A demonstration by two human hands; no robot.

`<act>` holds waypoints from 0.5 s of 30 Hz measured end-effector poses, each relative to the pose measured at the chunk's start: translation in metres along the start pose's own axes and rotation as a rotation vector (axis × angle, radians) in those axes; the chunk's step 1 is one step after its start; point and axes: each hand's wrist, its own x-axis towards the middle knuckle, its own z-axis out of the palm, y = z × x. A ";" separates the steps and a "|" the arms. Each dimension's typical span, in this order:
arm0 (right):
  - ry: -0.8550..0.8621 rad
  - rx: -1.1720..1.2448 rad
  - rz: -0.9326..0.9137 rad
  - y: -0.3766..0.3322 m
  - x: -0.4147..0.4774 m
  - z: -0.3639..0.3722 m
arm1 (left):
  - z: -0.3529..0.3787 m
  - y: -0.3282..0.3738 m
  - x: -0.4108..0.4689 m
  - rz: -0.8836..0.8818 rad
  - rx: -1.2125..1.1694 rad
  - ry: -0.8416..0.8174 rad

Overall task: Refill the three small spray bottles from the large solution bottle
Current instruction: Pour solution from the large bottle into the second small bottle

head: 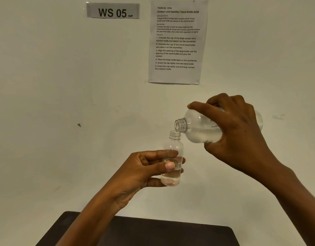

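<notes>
The left hand (pixel 144 171) holds a small clear plastic bottle with a threaded, uncapped neck (pixel 172 146) upright in the air, just toward 5 o'clock from the middle of the view. Its thumb presses across the front of the bottle and its fingers curl round the back. Clear liquid sits in the lower part of this small bottle.

At 2 o'clock from it, the right hand (pixel 236 132) grips a large clear round-shouldered plastic bottle (pixel 197 126) tipped almost on its side. The fingers wrap over the top and the thumb goes underneath. Its open threaded mouth points toward 8 o'clock and hangs just over the small bottle's opening. Liquid pools along the lower side of the large bottle.

A dark brown table (pixel 153 233) shows at 6 o'clock, below both forearms. On the pale wall (pixel 46 86) behind, a grey "WS 05" sign (pixel 113 11) hangs at 11 o'clock and a white printed instruction sheet (pixel 177 41) at 1 o'clock.
</notes>
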 end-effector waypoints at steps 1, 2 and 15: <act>0.001 0.001 0.001 0.000 0.000 0.000 | 0.000 0.000 0.000 0.000 0.001 0.000; -0.001 0.001 0.001 0.000 0.000 0.000 | 0.000 0.000 0.000 -0.001 0.003 0.000; -0.005 -0.008 -0.003 0.001 0.001 0.000 | 0.000 0.000 0.001 -0.001 0.008 0.006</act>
